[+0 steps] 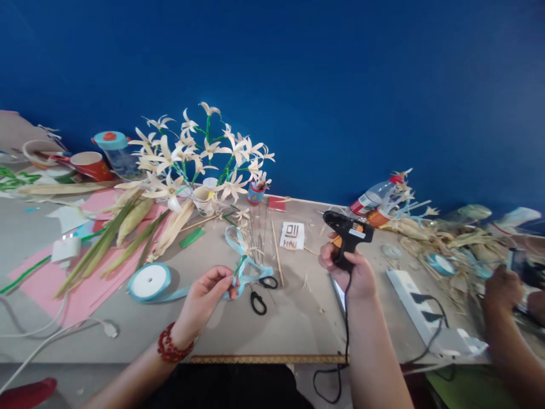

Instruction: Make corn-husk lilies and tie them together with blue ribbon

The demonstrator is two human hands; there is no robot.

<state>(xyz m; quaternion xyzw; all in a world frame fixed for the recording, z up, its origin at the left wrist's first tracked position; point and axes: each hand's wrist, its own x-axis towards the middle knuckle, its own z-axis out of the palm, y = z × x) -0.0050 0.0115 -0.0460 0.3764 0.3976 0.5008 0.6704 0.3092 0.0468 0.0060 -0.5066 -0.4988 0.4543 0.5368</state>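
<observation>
My left hand, with a red bead bracelet at its wrist, pinches a thin green stem between thumb and fingers. Pale flower petals show just past the stem; whether they join it I cannot tell. Wrapped in my right hand is a black hot glue gun, raised above the table with its nozzle pointing left. A light-blue ribbon curls beside my left hand, and its spool lies to the left. Black-handled scissors rest close to my left fingertips, partly under the ribbon.
Pale husk flowers on green stems stand in a cup at the back. Corn husks and pink paper cover the left side. A power strip and bottle are right. Another person's hand holds a dark object at far right.
</observation>
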